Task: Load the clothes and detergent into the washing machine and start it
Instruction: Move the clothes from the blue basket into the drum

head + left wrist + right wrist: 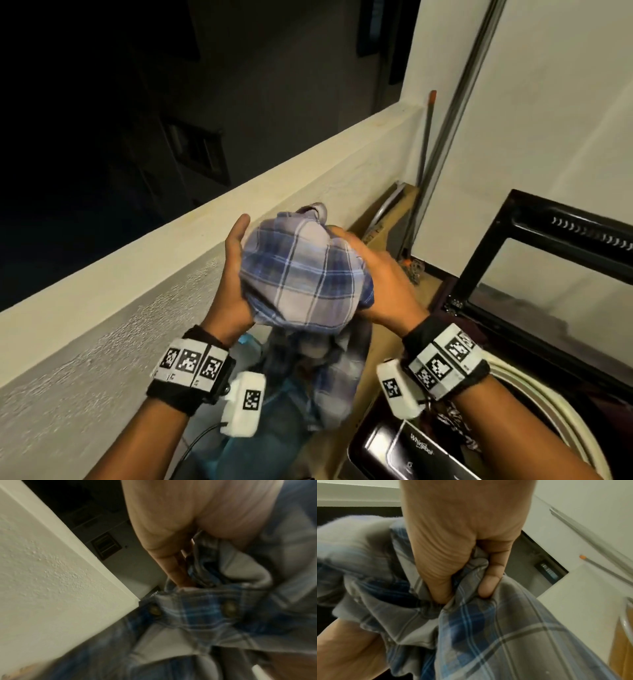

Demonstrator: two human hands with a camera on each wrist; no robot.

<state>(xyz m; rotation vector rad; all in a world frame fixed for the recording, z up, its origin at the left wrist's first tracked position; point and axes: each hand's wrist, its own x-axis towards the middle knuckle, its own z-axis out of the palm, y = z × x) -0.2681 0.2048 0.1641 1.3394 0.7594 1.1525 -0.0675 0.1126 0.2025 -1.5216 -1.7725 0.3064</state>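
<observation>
Both wrists wear tagged bands at the bottom of the head view. Between them, held up, sits a bunched plaid shirt (301,274). At its left side the left hand (236,274) cups it, fingers tucked into the folds; on the other, the right hand (380,284) clutches the cloth with curled fingers (489,582). Below right stands the washing machine (411,448), lid (548,260) raised.

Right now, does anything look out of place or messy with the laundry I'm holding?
Nothing is spilled or damaged. The plaid shirt is bunched between your left hand and right hand, part of it dangling below, left of the washing machine, whose lid stands open.
</observation>
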